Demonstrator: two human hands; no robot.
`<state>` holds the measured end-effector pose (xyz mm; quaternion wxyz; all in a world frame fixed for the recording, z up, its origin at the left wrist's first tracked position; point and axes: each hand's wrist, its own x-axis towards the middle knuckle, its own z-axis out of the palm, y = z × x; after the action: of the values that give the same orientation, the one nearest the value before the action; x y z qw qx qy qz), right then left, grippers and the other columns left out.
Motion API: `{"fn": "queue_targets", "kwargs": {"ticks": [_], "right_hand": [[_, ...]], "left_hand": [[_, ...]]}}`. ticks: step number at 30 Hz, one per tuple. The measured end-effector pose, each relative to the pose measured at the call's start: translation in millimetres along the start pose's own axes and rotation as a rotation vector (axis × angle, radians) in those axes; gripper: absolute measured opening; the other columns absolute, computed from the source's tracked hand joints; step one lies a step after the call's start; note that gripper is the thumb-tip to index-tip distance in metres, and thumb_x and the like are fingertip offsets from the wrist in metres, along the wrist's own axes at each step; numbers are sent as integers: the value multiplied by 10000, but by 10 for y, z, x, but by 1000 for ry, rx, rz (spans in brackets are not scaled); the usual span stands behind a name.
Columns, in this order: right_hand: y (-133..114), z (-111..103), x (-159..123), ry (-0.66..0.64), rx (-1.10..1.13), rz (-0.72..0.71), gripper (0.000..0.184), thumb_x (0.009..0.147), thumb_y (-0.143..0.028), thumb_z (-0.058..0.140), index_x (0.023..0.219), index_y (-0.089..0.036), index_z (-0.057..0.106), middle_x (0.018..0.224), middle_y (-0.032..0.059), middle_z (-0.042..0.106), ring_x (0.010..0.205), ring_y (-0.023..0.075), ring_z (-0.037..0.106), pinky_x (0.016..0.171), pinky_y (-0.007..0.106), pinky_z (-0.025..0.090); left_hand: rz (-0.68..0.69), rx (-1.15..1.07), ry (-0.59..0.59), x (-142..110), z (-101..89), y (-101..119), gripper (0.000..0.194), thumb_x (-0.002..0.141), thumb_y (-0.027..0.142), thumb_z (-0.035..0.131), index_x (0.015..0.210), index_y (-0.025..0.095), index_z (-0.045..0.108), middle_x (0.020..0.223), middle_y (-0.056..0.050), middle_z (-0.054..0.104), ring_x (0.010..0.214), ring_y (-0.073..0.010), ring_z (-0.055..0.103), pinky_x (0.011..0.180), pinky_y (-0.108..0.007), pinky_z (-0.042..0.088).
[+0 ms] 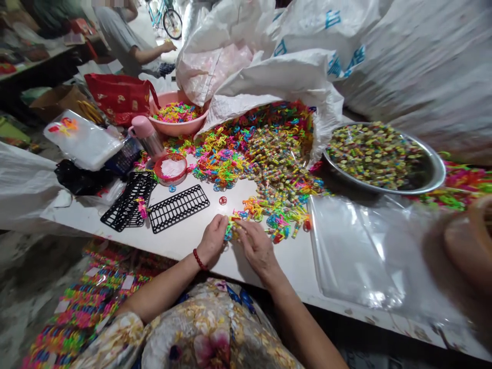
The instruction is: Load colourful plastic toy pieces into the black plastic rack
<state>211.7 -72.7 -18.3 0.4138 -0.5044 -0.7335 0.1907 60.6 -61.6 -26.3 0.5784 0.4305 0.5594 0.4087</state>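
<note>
My left hand (213,240), with a red bead bracelet at the wrist, is closed on a small plastic toy piece (229,230) in green, blue and yellow. My right hand (257,249) meets it from the other side, its fingertips pinching the same piece. The fingers partly cover it, so its exact kind does not show. Just beyond the hands lie loose bright plastic pieces (253,207) and a single red ring-shaped part (223,200). A black slotted plastic rack (179,208) lies flat to the left, with more black racks (132,200) stacked beside it.
A white sack (269,77) spills colourful parts across the table (295,261). A metal basin (438,166) of small wrapped pieces and clear plastic bags (357,251) are on the right. A red basket (171,180), pink-lidded flask (148,136) and pink basin (184,128) stand left. Another person (123,43) is behind.
</note>
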Motion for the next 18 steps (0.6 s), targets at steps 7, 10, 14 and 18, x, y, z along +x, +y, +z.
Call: {"fn": "queue_targets", "kwargs": {"ticks": [7,10,14,18], "right_hand": [[825,-412,644,-203,-766,177,172,862,-145,548,951,-152,696,990,128,690,974,292,532,848,402,383],[922,-412,805,-324,-890,231,181,828,-164,598,998,-140,656,1047,140,681,991,301,525,818,381,339],[931,-333,887,-341,-905,219,201,853,-163,553,1032,-104,623,1067,175,670,1024,316,514,851,393,309],[977,-338,900,-273,-793,270,222,873,-147,502,1037,-74,632,1074,215,665,1041,326,522,881,423,321]], "left_hand": [[481,620,143,468,-146,162,150,922,261,530,1031,196,610,1054,-74,575,973,-199,566,923,-367,475],[599,748,234,891,-160,357,259,893,168,540,1145,181,598,1121,-102,557,1072,-227,549,982,-393,464],[643,851,240,1387,-161,587,408,786,118,665,1185,177,604,1195,-127,546,1186,-289,477,1050,-446,404],[646,753,217,1599,-158,633,317,791,56,602,1078,185,640,1088,-106,593,1123,-272,507,1040,-439,400]]}}
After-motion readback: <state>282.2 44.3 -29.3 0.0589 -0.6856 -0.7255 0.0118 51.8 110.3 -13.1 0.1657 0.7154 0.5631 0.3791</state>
